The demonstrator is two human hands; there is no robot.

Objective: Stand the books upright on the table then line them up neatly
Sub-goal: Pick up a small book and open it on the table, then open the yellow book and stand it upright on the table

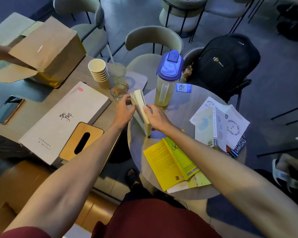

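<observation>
A cream-paged book stands upright on its edge at the left side of the round grey table, its pages fanned slightly at the top. My left hand grips its left cover and my right hand grips its right side. A yellow book lies flat and open, face down, near the table's front edge over another pale book. At the right, a white and pale blue book lies open face down, partly over a dark blue book.
A tall pitcher with a blue lid and a QR card stand behind the upright book. On the long table at left sit a stack of paper cups, glasses, a white box, a tissue box, a phone and a cardboard box. A black backpack rests on a chair.
</observation>
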